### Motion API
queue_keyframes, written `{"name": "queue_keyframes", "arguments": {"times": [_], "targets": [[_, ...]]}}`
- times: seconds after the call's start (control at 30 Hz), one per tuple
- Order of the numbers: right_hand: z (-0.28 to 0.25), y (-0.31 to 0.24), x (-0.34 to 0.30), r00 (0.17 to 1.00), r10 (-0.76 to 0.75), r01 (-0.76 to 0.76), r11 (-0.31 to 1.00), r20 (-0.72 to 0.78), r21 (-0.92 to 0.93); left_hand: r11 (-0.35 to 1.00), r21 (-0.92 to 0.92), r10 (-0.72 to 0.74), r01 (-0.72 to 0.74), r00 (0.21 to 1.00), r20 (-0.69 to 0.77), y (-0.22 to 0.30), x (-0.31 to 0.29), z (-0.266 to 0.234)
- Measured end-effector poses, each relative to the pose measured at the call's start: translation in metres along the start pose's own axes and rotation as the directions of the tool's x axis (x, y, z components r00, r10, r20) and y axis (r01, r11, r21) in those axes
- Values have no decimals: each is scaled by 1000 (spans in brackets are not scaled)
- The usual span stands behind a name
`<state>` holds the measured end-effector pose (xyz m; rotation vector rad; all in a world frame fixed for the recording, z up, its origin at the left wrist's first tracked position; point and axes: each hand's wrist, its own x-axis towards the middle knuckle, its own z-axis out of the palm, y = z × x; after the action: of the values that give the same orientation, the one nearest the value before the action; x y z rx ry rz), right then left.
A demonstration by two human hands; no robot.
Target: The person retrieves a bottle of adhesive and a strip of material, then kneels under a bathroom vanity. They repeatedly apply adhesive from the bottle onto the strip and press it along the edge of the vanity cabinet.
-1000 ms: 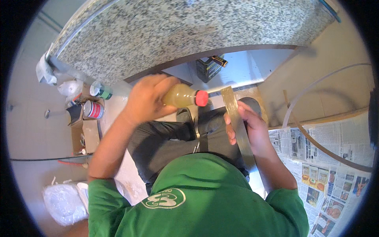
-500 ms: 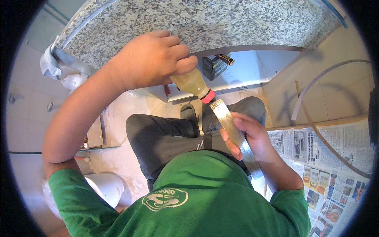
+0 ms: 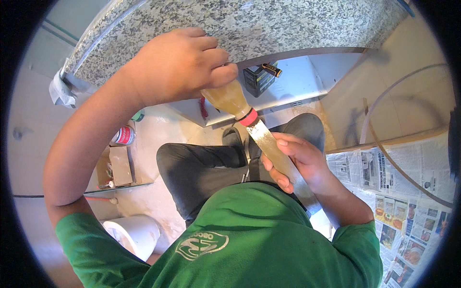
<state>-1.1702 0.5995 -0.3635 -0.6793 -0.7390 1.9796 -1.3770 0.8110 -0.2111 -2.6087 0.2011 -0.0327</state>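
Observation:
My left hand (image 3: 185, 67) grips a clear plastic bottle (image 3: 230, 100) of yellowish liquid, tipped neck down, its body partly hidden by the fingers. Its red and black cap (image 3: 248, 117) is right at the upper end of a long flat strip (image 3: 281, 161); whether they touch I cannot tell. The strip's upper end looks wet and shiny. My right hand (image 3: 300, 156) holds the strip, thumb on one side and fingers on the other. It slants over my lap, its lower end beside my right forearm.
A speckled granite countertop (image 3: 269, 29) curves across the front. Below it, a dark box (image 3: 259, 80) sits on a white surface. Newspaper (image 3: 403, 182) and a long thin curved strip (image 3: 408, 178) lie at right. At left are a cardboard box (image 3: 120, 165), a can (image 3: 126, 135) and a white bucket (image 3: 139, 235).
The bottle and the strip have shifted a little to the left, with the cap still by the strip's upper end. My left arm has moved slightly left. Both grips stay the same.

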Motion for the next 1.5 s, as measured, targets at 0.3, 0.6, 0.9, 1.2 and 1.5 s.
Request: {"name": "queue_keyframes", "arguments": {"times": [0.3,0.6,0.9,1.2,1.5], "targets": [[0,-4,-1,999,43,-43,999,-14,28,999,-34,-2,4,999,45,0,5,-15],[6,-9,-3,996,28,-21,997,-90,78,998,-58,14,-11,998,57,-2,6,-18],[-1,-4,-3,999,-23,25,991,-24,128,999,-51,8,-4,997,80,-2,7,-23],[-3,-4,-3,1000,-16,18,985,-15,173,999,3,-38,38,995,87,2,10,-30],[-5,-3,-3,999,-13,18,984,-32,177,999,-17,-25,27,994,106,1,13,-31]]}}
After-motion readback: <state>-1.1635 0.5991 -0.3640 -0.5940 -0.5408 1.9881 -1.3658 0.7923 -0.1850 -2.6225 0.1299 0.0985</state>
